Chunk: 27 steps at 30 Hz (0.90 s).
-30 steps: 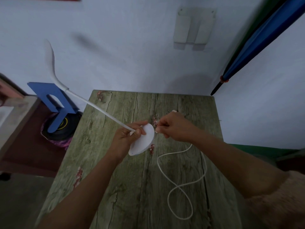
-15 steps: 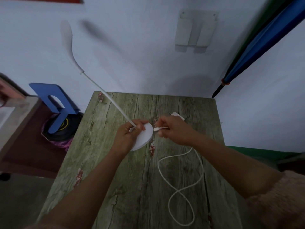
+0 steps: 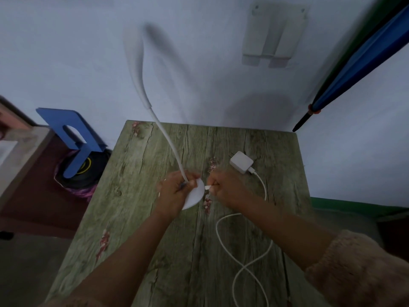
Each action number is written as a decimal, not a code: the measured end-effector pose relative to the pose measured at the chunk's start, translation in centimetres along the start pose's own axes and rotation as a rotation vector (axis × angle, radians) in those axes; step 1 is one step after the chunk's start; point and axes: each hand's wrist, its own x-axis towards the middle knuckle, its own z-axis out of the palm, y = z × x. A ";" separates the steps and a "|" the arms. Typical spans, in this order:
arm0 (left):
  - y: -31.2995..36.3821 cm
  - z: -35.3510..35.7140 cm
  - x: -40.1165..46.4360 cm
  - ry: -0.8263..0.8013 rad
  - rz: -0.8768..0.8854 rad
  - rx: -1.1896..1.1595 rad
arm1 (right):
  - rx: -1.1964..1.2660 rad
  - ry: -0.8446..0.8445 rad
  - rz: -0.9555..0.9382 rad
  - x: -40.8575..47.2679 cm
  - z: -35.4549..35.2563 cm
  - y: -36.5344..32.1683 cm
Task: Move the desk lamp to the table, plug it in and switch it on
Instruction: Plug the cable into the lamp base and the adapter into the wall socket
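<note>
The lamp's neck has swung upright while the left hand (image 3: 174, 193) grips the lamp base (image 3: 194, 196) on the table (image 3: 155, 240), and the right hand (image 3: 225, 189) pinches the cable plug (image 3: 208, 187) just right of the base rim, pointing leftward.

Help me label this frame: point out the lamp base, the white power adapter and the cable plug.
lamp base (image 3: 194, 197), head view, bare right part of disc.
power adapter (image 3: 241, 162), head view, top face.
cable plug (image 3: 208, 187), head view, white tip.

Weathered wood-grain table (image 3: 141, 218), matt
</note>
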 end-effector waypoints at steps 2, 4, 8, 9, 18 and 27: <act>-0.7 0.1 0.2 0.015 -0.010 0.047 | 0.007 0.002 0.020 0.4 0.8 0.5; -1.1 0.3 0.3 0.023 -0.017 0.062 | 0.003 0.005 0.033 0.8 1.3 0.8; -1.8 0.6 0.3 0.019 -0.039 0.091 | -0.021 -0.001 0.036 1.3 1.9 1.3; -1.8 0.6 0.4 0.016 -0.053 0.093 | -0.030 0.004 0.032 1.4 1.9 1.3; -2.5 -0.2 0.7 -0.071 0.019 0.176 | -0.244 -0.006 -0.128 1.5 2.1 1.1; -2.3 -0.9 1.2 -0.140 -0.006 0.361 | -0.390 0.314 0.253 3.0 -4.3 3.3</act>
